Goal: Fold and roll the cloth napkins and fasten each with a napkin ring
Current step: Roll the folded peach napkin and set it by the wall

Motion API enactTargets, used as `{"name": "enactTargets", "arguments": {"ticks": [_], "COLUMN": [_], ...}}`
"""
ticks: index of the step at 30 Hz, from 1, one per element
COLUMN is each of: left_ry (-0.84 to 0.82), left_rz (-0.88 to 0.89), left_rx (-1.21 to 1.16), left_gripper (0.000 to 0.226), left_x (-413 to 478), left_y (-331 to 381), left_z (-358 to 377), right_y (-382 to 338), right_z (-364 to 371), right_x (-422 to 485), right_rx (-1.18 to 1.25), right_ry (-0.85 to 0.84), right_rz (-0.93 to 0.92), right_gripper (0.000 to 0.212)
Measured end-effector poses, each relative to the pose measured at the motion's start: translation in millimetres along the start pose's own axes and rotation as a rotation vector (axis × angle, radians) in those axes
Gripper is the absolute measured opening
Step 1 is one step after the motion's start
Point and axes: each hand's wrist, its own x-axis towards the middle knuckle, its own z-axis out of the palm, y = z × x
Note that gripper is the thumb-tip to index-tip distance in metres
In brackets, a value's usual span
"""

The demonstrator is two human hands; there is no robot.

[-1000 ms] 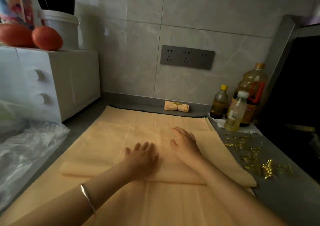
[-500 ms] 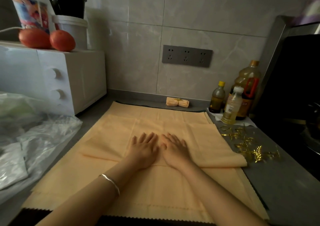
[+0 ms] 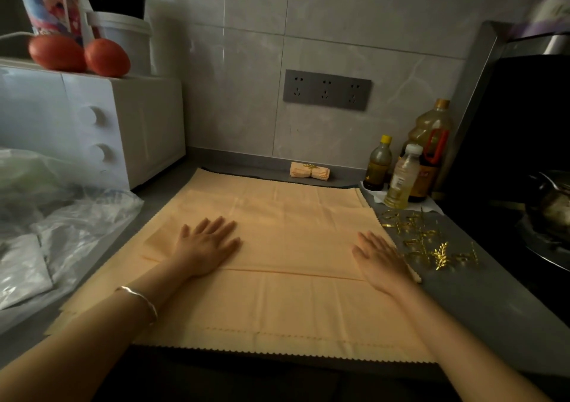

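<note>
**Peach napkin folded to a band, gold rings at the right**

In front of you a peach cloth napkin point(image 3: 293, 241) is folded into a wide flat band. Its near folded edge runs straight from left to right. It lies on more peach napkins point(image 3: 262, 309), spread flat, with a zigzag-cut edge toward you. One rolled napkin point(image 3: 298, 172) lies on its side at the foot of the wall point(image 3: 246, 108), with a gold napkin ring point(image 3: 311, 167) around its middle. The loose gold leaf-shaped napkin rings point(image 3: 439, 253) lie scattered on the gray counter point(image 3: 478, 303), just beside the right edge of the cloth.
</note>
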Motion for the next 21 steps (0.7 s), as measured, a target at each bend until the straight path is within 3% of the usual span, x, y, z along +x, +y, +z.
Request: {"name": "enactTargets", "arguments": {"ticks": [8,11,14,17,21], "left_ry": [-0.03,-0.073,-0.055,-0.12,-0.202], "left_rz": [-0.033,-0.027,0.031,0.16,0.218], "left_rx": [-0.032,-0.079,-0.16,-0.188,-0.129], "left_gripper": [0.064,0.074,0.089,0.118,0.089], "left_x": [-6.8,-9.2,-14.5,-23.7,-29.1], "left_y": [-16.6,-12.8,3.1,19.5,29.1], "left_z": [-6.0,-13.6,-27.0,-40.4,-39.2], "right_y": [10.2,6.3,-5.3,-24.1,-39.0], "right_z": [-6.7,-12.2,-22.9,-33.3,-36.8], "right_x": [-5.4,-8.0,-16.8,-30.9,-44.3], "right_rx": [0.041,0.006,0.102,0.143,0.015], "right_ry": [-0.009,-0.004,0.013,-0.121,-0.214], "right_rz": [0.034,0.003,-0.147,-0.334,-0.411], "right_gripper": [0.058,0.056,0.054,0.061,0.065]}}
